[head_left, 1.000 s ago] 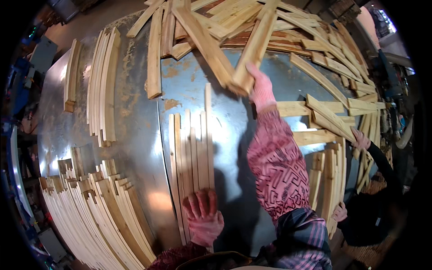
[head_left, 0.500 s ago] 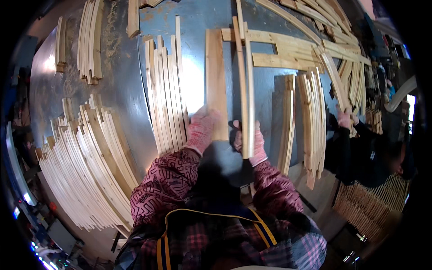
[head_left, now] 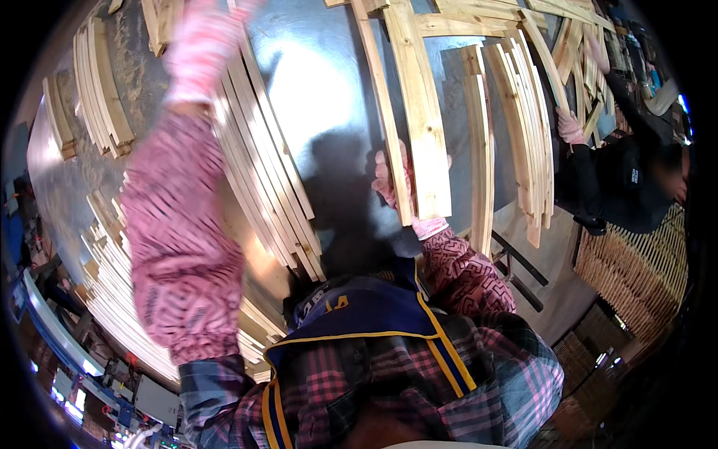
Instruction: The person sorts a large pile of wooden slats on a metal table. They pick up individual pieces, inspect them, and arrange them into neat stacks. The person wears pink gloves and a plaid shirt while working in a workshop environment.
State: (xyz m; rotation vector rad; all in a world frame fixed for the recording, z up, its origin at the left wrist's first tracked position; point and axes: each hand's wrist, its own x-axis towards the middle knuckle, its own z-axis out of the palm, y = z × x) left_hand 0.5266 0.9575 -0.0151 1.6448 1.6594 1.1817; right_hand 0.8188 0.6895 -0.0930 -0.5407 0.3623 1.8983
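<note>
My right hand (head_left: 395,178), in a pink-and-white knit glove, is closed around the near ends of a narrow wooden strip (head_left: 387,112) and a wider pale board (head_left: 423,120). Both pieces point away from me over the metal table (head_left: 340,90). The fingers show left of the strip; the board covers much of the palm. Stretched far forward on the left, my left hand (head_left: 206,56) is smeared by motion, so its fingers cannot be read. It is above the far part of a row of long wooden strips (head_left: 262,165).
Bundles of strips (head_left: 520,127) lie to the right, another stack (head_left: 101,82) at far left, and a large pile (head_left: 123,299) at near left. On the right, a co-worker in dark clothes (head_left: 636,179) has a gloved hand (head_left: 571,127) on a strip. A slatted stack (head_left: 636,269) stands behind.
My left hand has left the wide board and swung forward and left. The wide board is now in my right hand beside a narrow strip. My view has shifted.
</note>
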